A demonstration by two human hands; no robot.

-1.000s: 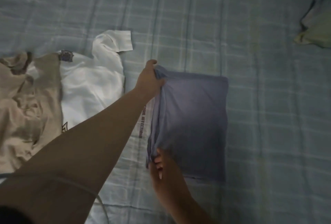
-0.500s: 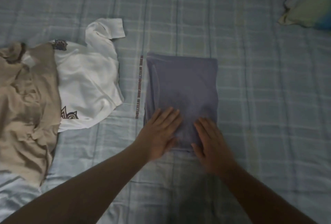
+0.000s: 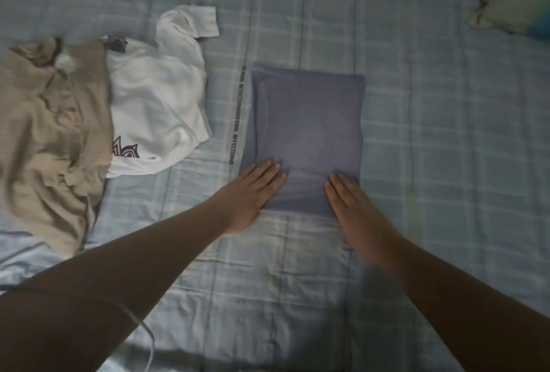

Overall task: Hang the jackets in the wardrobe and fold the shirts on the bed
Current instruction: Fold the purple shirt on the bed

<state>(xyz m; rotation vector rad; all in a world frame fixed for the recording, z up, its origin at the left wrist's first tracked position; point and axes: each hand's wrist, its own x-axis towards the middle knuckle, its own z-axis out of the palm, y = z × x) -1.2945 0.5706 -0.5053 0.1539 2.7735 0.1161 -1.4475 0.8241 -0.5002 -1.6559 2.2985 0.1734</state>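
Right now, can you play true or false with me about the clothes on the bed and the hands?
1. Both hands lie flat on the blue shirt. True: left hand, right hand.
2. The blue shirt is crumpled in a heap. False: it is folded into a neat rectangle.
3. The white shirt is unfolded. True.
4. The beige garment lies right of the blue shirt. False: it lies far left, beside the white shirt.
5. A pillow sits at the top right. True.
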